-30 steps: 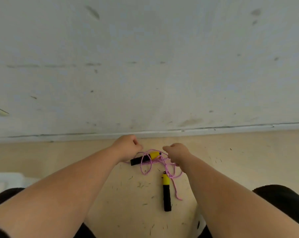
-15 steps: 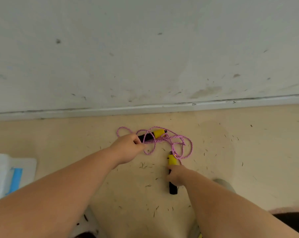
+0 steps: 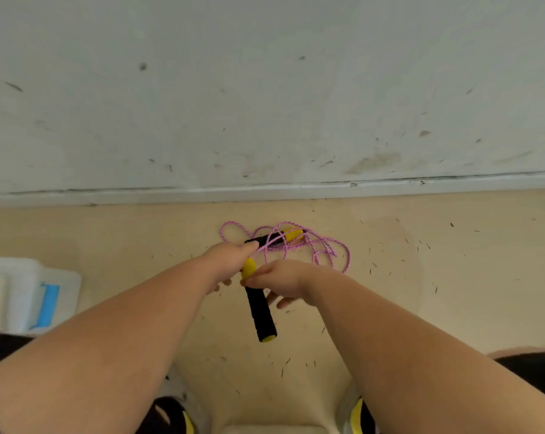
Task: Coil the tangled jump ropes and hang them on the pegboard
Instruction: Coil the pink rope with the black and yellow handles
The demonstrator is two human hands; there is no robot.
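left hand (image 3: 230, 260) is pinching the pink rope (image 3: 327, 248) beside the far handle (image 3: 280, 237) — right hand (image 3: 280, 281) is clamping the near handle (image 3: 260, 311), black end pointing to 5 o'clock; the rope's tangle is lying on the floor (image 3: 421, 308) at 1 o'clock.

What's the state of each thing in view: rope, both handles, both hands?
pink rope: tangled, loose loops on the floor.
far handle: lies among the loops, black end at the left hand.
near handle: held near its yellow end, black end toward the person.
left hand: fingers curled on the far handle's end.
right hand: pinches the near handle.
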